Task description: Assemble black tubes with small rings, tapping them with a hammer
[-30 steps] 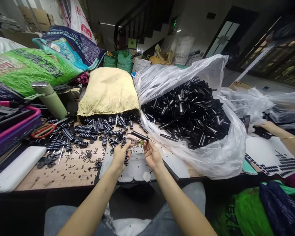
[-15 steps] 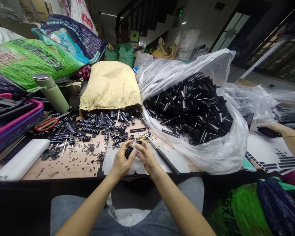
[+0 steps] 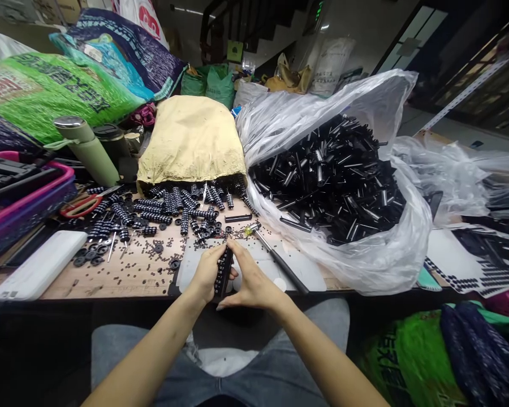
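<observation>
At a cluttered table [image 3: 89,285], holds a black part [image 3: 223,272] over the front of the mat [image 3: 190,257] with left hand [image 3: 206,273] clamped on it; spans it with right hand [image 3: 252,284], thumb spread, cannot tell if gripping.

The fingers of your left hand [image 3: 207,275] and right hand [image 3: 255,282] partly hide the black piece [image 3: 223,272]; its white markings are too small to read. The yellow sack [image 3: 193,138] covers some ribbed rollers [image 3: 176,200], the left edge cuts off the pink basket [image 3: 65,176], and the lower-right green bag [image 3: 413,353] is blurred.
</observation>
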Demonstrator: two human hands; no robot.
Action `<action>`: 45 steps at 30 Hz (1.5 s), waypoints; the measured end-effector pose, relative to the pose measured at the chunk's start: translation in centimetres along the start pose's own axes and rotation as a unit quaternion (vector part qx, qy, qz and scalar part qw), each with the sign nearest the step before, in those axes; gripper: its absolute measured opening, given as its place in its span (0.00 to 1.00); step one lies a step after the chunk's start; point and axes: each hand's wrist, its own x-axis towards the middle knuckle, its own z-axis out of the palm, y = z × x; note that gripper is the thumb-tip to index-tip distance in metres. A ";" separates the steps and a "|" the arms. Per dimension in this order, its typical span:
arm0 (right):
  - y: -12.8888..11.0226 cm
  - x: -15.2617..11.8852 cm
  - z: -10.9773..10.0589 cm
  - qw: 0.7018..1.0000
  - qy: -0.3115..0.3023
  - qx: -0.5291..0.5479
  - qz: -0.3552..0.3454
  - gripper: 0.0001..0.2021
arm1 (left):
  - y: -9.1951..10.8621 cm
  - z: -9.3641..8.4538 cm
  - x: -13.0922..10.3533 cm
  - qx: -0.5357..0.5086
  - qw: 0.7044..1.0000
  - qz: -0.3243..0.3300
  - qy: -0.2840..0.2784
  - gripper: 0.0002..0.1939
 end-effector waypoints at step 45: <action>-3.4 -9.2 -2.8 0.918 0.104 -0.148 0.352 0.17 | -5.6 -2.0 0.0 0.777 0.493 0.390 -0.024 0.24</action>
